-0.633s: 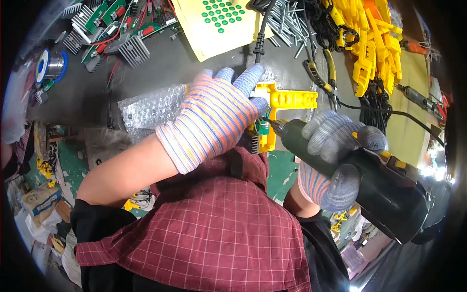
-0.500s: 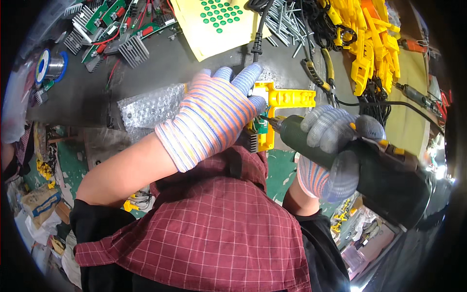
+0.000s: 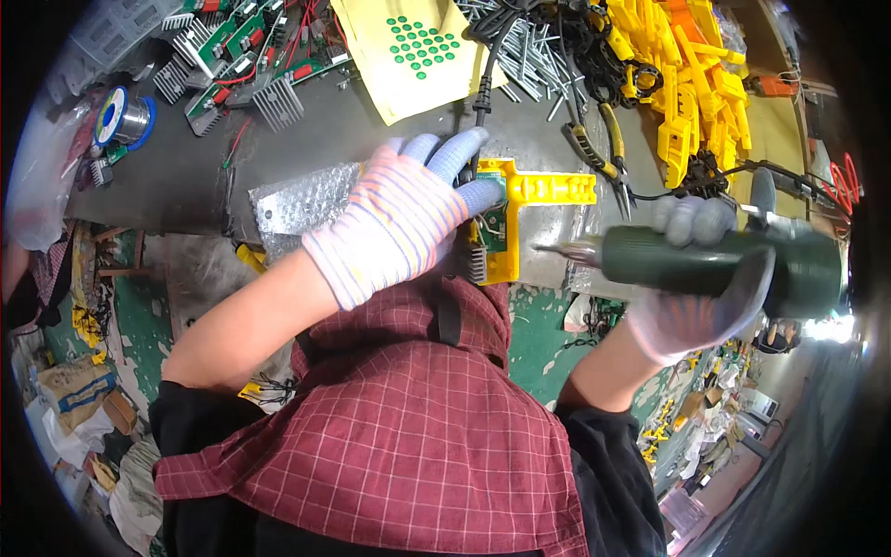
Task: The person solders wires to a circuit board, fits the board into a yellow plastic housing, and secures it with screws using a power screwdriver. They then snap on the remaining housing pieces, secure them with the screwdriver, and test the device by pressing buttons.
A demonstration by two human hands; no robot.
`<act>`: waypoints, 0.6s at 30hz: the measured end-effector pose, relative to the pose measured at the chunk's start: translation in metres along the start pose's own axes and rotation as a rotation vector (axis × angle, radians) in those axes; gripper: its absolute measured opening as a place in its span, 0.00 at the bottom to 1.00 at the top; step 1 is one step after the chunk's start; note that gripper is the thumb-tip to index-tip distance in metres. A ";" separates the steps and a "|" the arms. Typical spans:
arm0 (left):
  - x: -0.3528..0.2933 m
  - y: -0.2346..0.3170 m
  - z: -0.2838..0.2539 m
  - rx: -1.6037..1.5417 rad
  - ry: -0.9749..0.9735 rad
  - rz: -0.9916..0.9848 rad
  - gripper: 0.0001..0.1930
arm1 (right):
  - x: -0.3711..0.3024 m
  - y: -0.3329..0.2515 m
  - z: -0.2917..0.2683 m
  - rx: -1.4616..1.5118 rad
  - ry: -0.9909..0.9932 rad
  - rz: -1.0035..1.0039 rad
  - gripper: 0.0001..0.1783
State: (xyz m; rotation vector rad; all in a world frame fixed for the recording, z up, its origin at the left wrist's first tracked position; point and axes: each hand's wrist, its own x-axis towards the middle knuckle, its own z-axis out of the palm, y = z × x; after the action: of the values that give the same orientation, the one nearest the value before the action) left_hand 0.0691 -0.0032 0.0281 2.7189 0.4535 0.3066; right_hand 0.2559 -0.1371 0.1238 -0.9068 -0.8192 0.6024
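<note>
My gloved left hand rests over a yellow plastic housing at the table's near edge, fingers closed on its left side. Inside the housing sits a green circuit board with a finned heat sink. A black cable runs from under my fingertips toward the far side. To the right, my gloved right hand is wrapped around a dark green electric screwdriver. Its bit points left toward the housing, apart from it. My palm hides part of the housing.
Circuit boards with heat sinks and a solder spool lie at far left. Beyond my left hand is a yellow sheet with green dots. Long screws, yellow-handled pliers and piled yellow housings lie at far right.
My right hand has drawn the screwdriver back to the right, away from the board, and turned it nearly level. My left hand stays on the housing.
</note>
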 end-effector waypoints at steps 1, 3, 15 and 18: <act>-0.003 -0.001 -0.001 0.009 0.004 0.005 0.31 | 0.004 -0.006 -0.012 -0.197 0.172 0.000 0.21; -0.014 0.001 -0.005 0.067 0.153 0.007 0.35 | 0.009 -0.012 -0.054 -0.550 0.489 0.012 0.16; -0.040 -0.014 0.010 0.169 0.297 -0.046 0.33 | 0.042 0.009 -0.162 -2.099 0.092 -0.109 0.24; -0.043 -0.017 0.011 0.183 0.301 -0.062 0.31 | 0.104 0.057 -0.081 -1.235 -0.015 0.179 0.19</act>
State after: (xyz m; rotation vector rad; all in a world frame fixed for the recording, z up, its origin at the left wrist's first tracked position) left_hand 0.0274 -0.0073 0.0052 2.8364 0.6771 0.6946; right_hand 0.3741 -0.0668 0.0824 -2.1100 -1.1296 0.1933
